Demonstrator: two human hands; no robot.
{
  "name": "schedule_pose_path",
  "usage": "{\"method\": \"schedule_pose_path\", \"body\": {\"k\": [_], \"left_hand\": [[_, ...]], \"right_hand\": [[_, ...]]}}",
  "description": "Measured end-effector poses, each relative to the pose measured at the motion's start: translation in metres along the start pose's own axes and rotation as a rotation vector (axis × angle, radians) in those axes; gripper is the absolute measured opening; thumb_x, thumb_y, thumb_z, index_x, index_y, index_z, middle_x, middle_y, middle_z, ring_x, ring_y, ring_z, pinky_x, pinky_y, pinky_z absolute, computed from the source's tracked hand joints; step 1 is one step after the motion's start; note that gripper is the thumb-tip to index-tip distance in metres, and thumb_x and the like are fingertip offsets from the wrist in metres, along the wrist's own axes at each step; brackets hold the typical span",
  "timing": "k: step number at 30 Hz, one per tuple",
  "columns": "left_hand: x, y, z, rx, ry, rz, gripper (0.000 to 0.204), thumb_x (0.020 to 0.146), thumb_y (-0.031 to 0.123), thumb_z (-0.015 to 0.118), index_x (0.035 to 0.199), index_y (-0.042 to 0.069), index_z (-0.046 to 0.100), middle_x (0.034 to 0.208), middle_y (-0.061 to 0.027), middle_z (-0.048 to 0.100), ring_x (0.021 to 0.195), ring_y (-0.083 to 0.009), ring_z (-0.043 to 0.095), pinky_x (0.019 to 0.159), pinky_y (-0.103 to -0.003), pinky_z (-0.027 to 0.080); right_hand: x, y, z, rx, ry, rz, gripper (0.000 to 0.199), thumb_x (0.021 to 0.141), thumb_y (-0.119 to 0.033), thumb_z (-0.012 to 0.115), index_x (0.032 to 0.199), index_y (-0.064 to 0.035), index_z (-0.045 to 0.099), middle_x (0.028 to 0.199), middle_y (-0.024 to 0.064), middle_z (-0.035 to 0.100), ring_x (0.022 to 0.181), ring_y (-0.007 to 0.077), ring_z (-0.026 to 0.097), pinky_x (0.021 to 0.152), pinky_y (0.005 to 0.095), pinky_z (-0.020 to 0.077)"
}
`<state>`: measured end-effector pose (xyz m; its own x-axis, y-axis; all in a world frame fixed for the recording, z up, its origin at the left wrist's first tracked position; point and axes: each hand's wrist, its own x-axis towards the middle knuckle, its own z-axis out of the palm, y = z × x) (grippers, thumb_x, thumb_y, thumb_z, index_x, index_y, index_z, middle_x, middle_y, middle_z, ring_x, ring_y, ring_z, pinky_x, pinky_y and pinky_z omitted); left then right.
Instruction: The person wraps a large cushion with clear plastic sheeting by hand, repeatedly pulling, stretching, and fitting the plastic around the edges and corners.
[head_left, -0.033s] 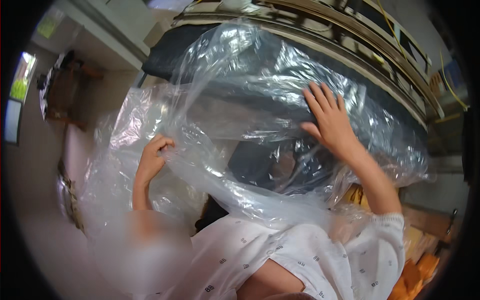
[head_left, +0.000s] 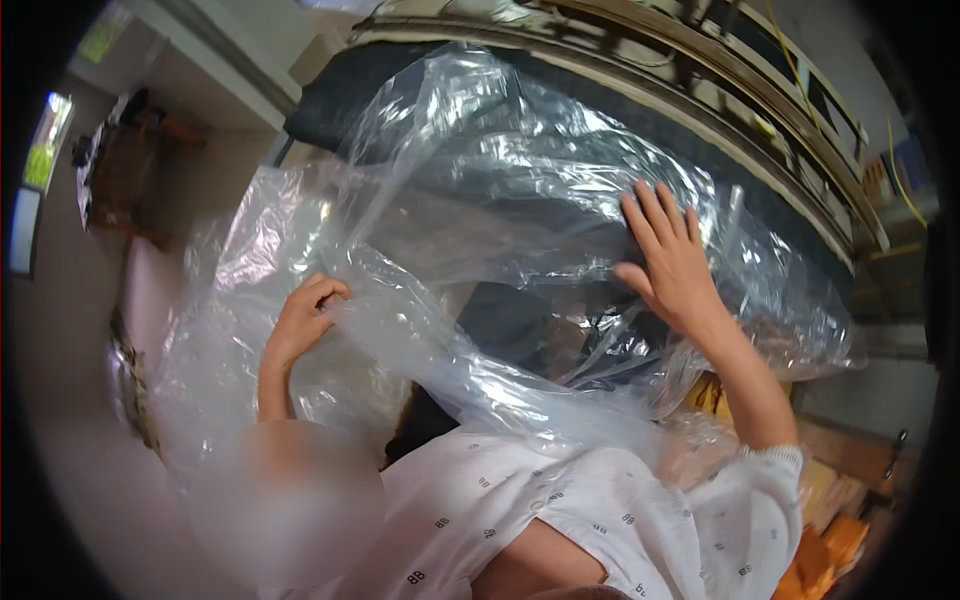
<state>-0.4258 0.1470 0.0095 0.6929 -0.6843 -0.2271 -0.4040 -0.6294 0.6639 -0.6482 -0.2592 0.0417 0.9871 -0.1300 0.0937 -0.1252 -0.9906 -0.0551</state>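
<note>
A large clear plastic sheet (head_left: 480, 200) lies crumpled over a long dark padded object (head_left: 330, 110) in front of me. My left hand (head_left: 300, 322) is closed around a fold of the plastic at its left side. Further right, my right hand (head_left: 672, 262) rests flat on top of the plastic, fingers spread, over the dark object. A dark part (head_left: 510, 320) shows through the plastic between my hands. The sheet hangs down toward my white patterned top (head_left: 560, 510).
A long wooden frame with shelves (head_left: 720, 90) runs behind the dark object at the upper right. Orange and brown cardboard pieces (head_left: 830, 540) sit at the lower right. A brown chair (head_left: 130, 170) stands at the upper left beside a pale floor.
</note>
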Motion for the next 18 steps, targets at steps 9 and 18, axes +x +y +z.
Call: {"method": "schedule_pose_path", "body": {"k": [9,18], "left_hand": [[0.145,0.051,-0.019,0.035,0.637,0.213,0.05,0.08,0.041,0.06,0.116,0.007,0.053,0.115,-0.0136,0.053,0.107,-0.0263,0.05,0.091,-0.037,0.036],[0.252,0.055,-0.031,0.139,0.688,0.233,0.037,0.076,0.04,0.065,0.093,0.007,0.065,0.095,-0.0092,0.059,0.096,-0.0239,0.055,0.085,-0.04,0.037]], "right_hand": [[-0.03,0.012,-0.015,-0.004,-0.059,0.128,0.063,0.088,-0.046,0.042,0.139,-0.0103,0.029,0.146,0.0089,0.023,0.135,0.0293,0.018,0.108,0.0479,0.0119],[-0.039,0.017,-0.017,-0.001,-0.042,0.16,0.067,0.09,-0.056,0.027,0.138,-0.01,0.03,0.145,0.0093,0.024,0.135,0.0299,0.018,0.108,0.0482,0.0122]]}}
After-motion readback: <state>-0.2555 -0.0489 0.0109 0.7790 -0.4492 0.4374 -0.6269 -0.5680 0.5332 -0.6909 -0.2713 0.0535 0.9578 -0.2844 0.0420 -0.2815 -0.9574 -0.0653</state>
